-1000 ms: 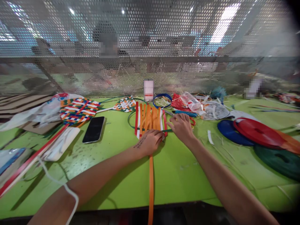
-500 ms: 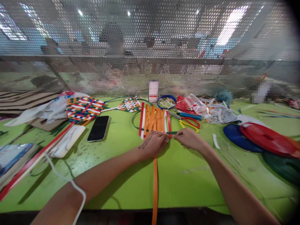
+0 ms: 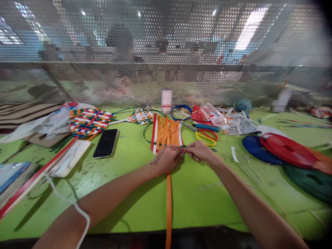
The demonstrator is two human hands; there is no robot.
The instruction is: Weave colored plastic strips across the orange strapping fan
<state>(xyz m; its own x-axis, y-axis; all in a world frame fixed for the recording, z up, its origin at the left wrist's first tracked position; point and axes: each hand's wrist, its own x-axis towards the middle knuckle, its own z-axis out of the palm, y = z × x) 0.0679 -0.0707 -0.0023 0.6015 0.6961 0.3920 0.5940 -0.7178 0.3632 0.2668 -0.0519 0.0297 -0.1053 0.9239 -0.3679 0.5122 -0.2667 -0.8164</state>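
Observation:
An orange, white and red panel of flat strips (image 3: 164, 133) lies on the green table in front of me. My left hand (image 3: 168, 159) rests over its near edge, fingers together and gripping the strips there. Close beside it, my right hand (image 3: 201, 151) pinches at the right edge, where red and green strips meet; the fingers hide exactly which are held. A green strip (image 3: 147, 136) loops out on the panel's left, and its other end (image 3: 214, 149) shows past my right hand. One long orange strip (image 3: 169, 207) runs from under my left hand over the table's front edge.
Scissors (image 3: 204, 138) with yellow and red handles and a blue-handled tool (image 3: 206, 127) lie behind my right hand. Strip rolls (image 3: 287, 150) sit at right. A phone (image 3: 105, 143), woven fans (image 3: 90, 121) and a white cable (image 3: 84, 214) are at left. Perforated metal (image 3: 166, 77) stands behind.
My right hand has moved in toward my left, and the green strip's end now sticks out beyond it. The red strip on the panel's right edge no longer stands out along its upper part.

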